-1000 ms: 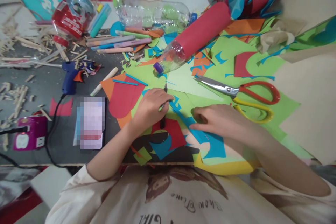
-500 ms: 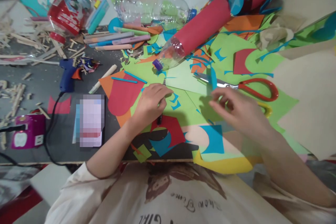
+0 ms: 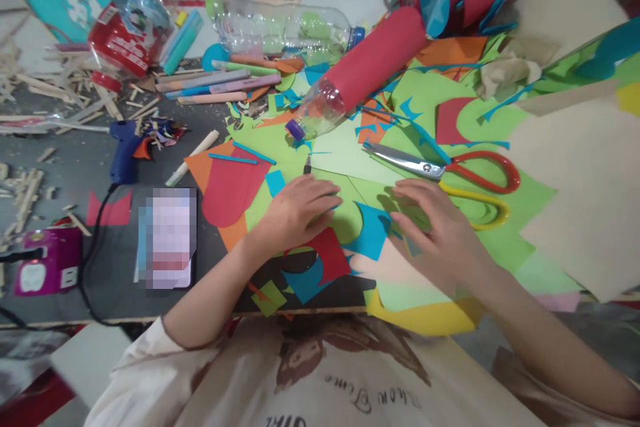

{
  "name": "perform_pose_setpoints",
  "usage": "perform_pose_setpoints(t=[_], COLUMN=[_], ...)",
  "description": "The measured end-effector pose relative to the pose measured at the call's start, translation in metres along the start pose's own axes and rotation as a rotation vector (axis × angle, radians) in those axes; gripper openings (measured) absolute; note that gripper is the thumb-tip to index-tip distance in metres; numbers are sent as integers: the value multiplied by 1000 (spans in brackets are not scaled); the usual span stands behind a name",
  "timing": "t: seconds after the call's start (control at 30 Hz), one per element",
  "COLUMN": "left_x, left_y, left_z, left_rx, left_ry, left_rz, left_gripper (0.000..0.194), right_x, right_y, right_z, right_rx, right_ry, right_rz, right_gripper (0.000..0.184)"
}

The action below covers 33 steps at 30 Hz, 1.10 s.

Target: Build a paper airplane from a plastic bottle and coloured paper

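Note:
My left hand [image 3: 305, 210] is curled over a slim dark tool, apparently a craft knife [image 3: 307, 164]. Its pale pointed tip shows above my knuckles, while the handle is hidden under the hand. To the right, my right hand [image 3: 433, 220] hovers with thumb and fingers apart, holding nothing I can see. By its fingertips lies a blue paper offcut [image 3: 373, 230] with a curved edge. Scissors [image 3: 427, 169] with one red and one yellow handle rest just beyond, a blue paper strip [image 3: 425, 137] across them. Green paper sheets [image 3: 350, 207] spread beneath both hands.
A bottle wrapped in red paper [image 3: 380, 50] lies behind the hands, near a clear plastic bottle [image 3: 280, 30] and several markers [image 3: 220, 83]. On the left are a blue glue gun [image 3: 125, 150], a phone [image 3: 170, 237] and a purple box [image 3: 47, 260]. Wood sticks and scraps litter the far left.
My right hand lifted the blue strip away from the left hand and let it go by the scissors, then came back. The curved blue offcut has shifted left and up. The view swayed slightly.

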<state>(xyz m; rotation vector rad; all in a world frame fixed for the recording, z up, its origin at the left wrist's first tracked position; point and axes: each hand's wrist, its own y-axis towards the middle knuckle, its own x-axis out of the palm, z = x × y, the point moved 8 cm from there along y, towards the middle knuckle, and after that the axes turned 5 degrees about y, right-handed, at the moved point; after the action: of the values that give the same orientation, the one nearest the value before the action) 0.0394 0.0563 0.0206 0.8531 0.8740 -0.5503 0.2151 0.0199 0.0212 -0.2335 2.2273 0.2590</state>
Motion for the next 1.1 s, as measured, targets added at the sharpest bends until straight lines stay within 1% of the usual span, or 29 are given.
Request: perform_pose_setpoints(t=[0.03, 0.1, 0.23, 0.27, 0.33, 0.43, 0.5, 0.57, 0.67, 0.73, 0.77, 0.87, 0.93, 1.0, 1.1], left_x=[2, 8, 23, 24, 22, 10, 1, -7, -8, -8, -9, -19, -23, -23, -20], left_y=[0, 0, -3, -3, -4, -9, -19, -32, -55, -67, -70, -72, -69, -67, -64], left_z=[5, 16, 30, 32, 36, 38, 35, 31, 25, 20, 17, 6, -2, -9, -18], left_rx=[36, 92, 125, 120, 109, 60, -18, -87, -129, -159, -176, -237, -286, -327, -379], left_ry=[-15, -24, 44, 72, 124, 173, 210, 255, 285, 308, 325, 393, 446, 500, 575], left_rz=[-35, -110, -260, -276, -278, -252, -250, -253, -321, -334, -315, -219, -192, -222, -256], left_gripper=[18, 20, 31, 35, 40, 34, 31, 34, 49, 49, 48, 41, 35, 34, 36], right_x=[1, 9, 26, 29, 31, 32, 31, 27, 19, 13, 10, 5, 11, 20, 28], right_y=[2, 3, 4, 4, 6, 8, 8, 8, 8, 11, 13, 25, 37, 49, 66], right_z=[-2, -1, 13, 16, 19, 22, 25, 28, 26, 20, 15, 4, -2, -2, 4], right_rx=[-33, -80, -69, -70, -76, -67, -60, -64, -126, -191, -218, -265, -300, -303, -242], right_ry=[-22, -83, -222, -249, -280, -274, -251, -210, -169, -184, -197, -219, -230, -246, -281], right_rz=[14, -27, -89, -92, -83, -59, -46, -21, 6, 17, 33, 82, 64, 25, -2], right_gripper=[24, 28, 48, 52, 54, 49, 46, 44, 47, 39, 33, 21, 20, 23, 24])
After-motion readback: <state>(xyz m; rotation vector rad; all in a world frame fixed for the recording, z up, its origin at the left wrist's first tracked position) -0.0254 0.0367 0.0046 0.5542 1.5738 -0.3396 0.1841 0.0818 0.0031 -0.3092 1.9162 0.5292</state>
